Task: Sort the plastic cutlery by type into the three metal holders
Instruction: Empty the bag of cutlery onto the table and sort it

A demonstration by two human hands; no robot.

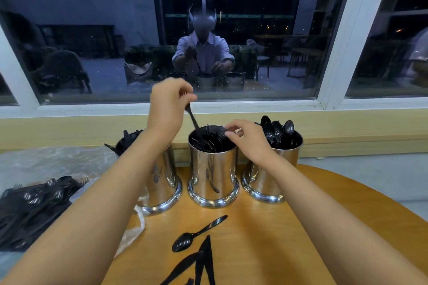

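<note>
step in hand: dropping a fork (192, 116) into mid holder (213, 176), centre of the row of three along far edge of worktop (289, 227). pinched near its top by left hand (170, 99), raised above the rim, lower end down among the forks (208, 142) stored there. right hand (251, 142) at the same rim, fingertips (228, 134) curled onto the fork tops; can't tell if pinching one or just steadying the bunch. left holder (162, 183) partly behind the left forearm, knives (126, 139) poking out. right holder (268, 183) packed with spoons (278, 128), bowls up. well along by the look of it, not done: loose spoon (186, 242) and loose knives (205, 259) lying toward near edge, mixed pile (34, 203) on plastic sheet (51, 159) by left edge. next, probably: let go over the opening, no snagging on the bunch, then back to near edge, spoon to right holder, knives to left. calls for a clean pinch on thin flat handles lying flush on the wood.
</note>
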